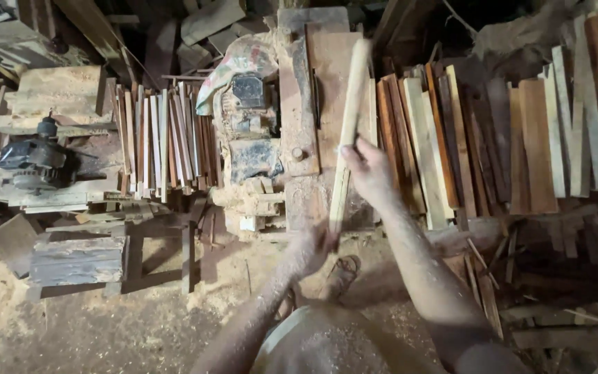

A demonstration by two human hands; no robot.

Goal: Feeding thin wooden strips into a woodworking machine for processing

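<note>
Head view: two hands, left hand (311, 247) and right hand (368, 170), grip one wooden strip (349, 118).

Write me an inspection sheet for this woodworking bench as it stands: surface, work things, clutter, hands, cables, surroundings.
Surface: worn saw bench, dusty, with a dark slot along it.
Work things: one long pale wooden strip lying lengthwise over the bench, held at both ends of the grip.
Clutter: stack of cut slats to the right, thinner strips to the left, offcuts at the bench edge.
Hands: left hand grips the strip's near end; right hand grips it further up.
Cables: nothing seen.
Surroundings: dark motor on a wooden stand at left, cloth-covered machine beside the bench, sawdust floor, sandalled foot below.
</note>
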